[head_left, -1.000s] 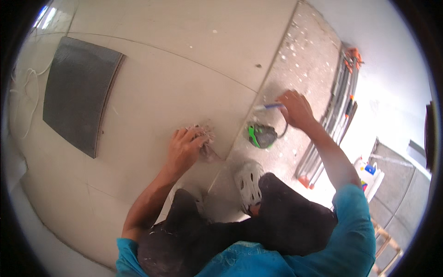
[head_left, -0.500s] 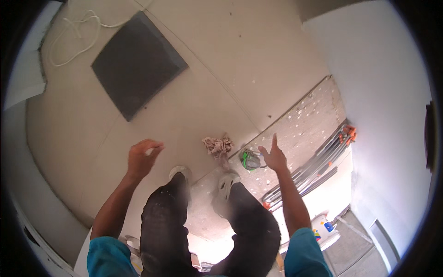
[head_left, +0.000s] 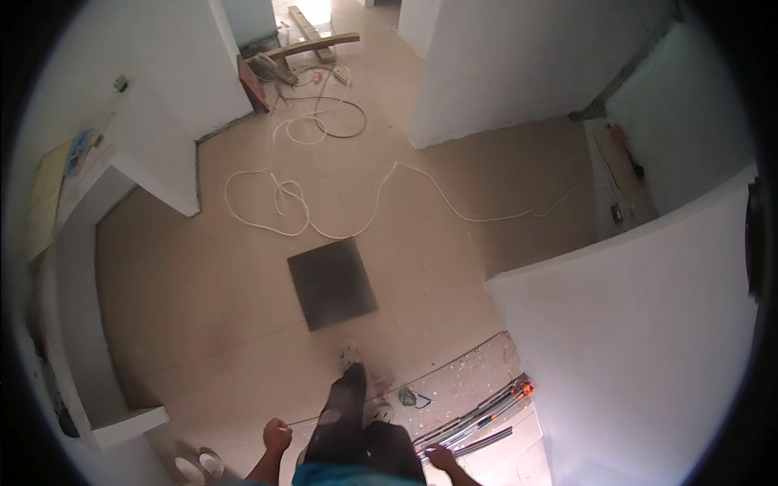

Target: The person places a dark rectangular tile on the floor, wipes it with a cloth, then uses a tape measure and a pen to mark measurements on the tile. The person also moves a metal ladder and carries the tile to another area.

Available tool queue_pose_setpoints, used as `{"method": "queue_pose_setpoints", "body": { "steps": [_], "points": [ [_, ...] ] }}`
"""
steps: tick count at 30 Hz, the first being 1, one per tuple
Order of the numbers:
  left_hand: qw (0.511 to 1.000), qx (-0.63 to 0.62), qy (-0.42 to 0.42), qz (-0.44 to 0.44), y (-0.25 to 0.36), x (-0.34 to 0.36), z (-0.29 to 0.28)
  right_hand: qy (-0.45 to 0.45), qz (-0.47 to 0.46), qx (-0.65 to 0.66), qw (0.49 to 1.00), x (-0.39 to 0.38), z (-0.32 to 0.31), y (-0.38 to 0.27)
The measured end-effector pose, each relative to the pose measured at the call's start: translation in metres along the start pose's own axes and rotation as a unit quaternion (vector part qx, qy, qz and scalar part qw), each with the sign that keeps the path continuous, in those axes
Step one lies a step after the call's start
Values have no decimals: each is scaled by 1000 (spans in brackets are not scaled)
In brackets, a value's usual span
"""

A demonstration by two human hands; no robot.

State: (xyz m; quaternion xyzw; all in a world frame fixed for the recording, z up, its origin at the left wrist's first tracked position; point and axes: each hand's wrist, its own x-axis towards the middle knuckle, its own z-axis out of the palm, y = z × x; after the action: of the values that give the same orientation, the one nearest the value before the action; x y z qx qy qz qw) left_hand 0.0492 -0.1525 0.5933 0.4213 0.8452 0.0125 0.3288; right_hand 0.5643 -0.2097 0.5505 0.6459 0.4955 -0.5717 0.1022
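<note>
Floor: beige tiles, thin joints between them, the broad floor (head_left: 442,279) running through the middle of the view
Right wall: white, a smooth wall (head_left: 648,348) curving up along the right side
Left wall: white, a wall (head_left: 150,89) with stepped corners at the upper left
Cable: a long white cable (head_left: 395,165), looped on the floor beyond the tile and trailing off to the right
Rough strip: a speckled grey strip (head_left: 470,366) of floor, beside the right wall's near end
Trousers: dark trousers (head_left: 344,409) on the person's legs, at the lower edge
Tile: a dark square tile (head_left: 333,283), flat on the floor ahead of the shoes
Bars: a bundle of long grey bars (head_left: 478,419) with orange-red ends, slanting along the rough strip
Timber: two rough wooden beams (head_left: 320,42), one across the other, at the top
Left hand: the left hand (head_left: 278,436), beside the trousers, its fingers curled; cannot tell whether they hold anything
Right hand: the right hand (head_left: 440,458), at the near end of the bars, touching or apart unclear; cannot tell how its fingers stand
Shoes: pale shoes (head_left: 350,354), one close to the tile
Tool: a small green-and-dark tool (head_left: 407,397) on the rough strip, a blue curved piece just beside it
</note>
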Motion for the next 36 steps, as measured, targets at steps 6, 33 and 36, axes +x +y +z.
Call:
{"method": "queue_pose_setpoints", "body": {
  "steps": [6, 33, 36],
  "points": [
    [997, 18, -70, 20, -45, 122, -6, 9, 148, 51, 988, -35, -133, -69],
    [988, 44, 83, -123, 394, 452, -172, 254, -163, -87, 950, 433, -773, -639],
    [987, 78, 36, -136, 398, 518, -171, 242, -196, -80, 947, 486, -787, -687]
  ]
}}
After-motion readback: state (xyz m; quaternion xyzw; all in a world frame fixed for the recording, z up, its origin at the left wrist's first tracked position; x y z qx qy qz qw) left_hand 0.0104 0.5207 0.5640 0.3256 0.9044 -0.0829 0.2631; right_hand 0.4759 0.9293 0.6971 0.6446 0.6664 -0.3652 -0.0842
